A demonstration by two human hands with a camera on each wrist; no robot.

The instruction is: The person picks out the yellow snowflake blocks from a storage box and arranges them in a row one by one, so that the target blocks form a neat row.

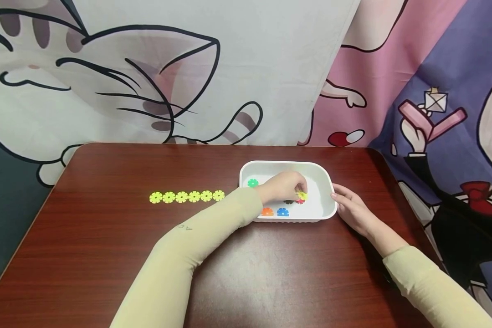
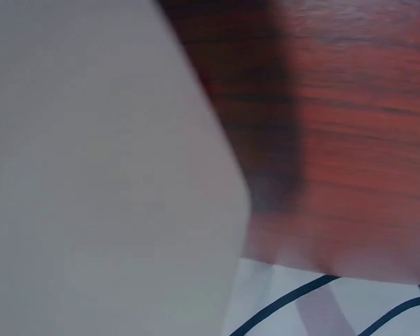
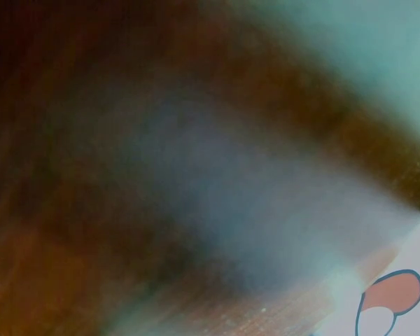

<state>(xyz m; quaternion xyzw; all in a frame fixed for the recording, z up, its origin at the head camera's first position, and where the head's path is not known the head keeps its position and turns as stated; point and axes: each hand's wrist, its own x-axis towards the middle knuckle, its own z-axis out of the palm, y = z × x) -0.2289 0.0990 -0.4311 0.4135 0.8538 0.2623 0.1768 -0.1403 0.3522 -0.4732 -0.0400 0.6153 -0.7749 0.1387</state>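
Observation:
In the head view my left hand (image 1: 284,186) reaches into a white plastic tray (image 1: 246,168). Its fingers are bent down, pinching a yellow flower-shaped disc (image 1: 302,195), which overlaps a red disc (image 1: 300,201) below. A dark disc (image 1: 289,202) peeks out under the hand. Near the front wall lie an orange disc (image 1: 267,212) and a blue disc (image 1: 283,212); a green disc (image 1: 253,182) is at the back left. My right hand (image 1: 352,209) grips the tray's right rim with thumb and fingers. Both wrist views are mostly filled by blurred close surfaces.
Left of the tray, several yellow flower discs (image 1: 194,196) form a straight row on the brown wooden table (image 1: 238,273). A cartoon-printed cloth (image 1: 287,68) hangs behind the table's back edge. My left forearm crosses in front of the row's right end.

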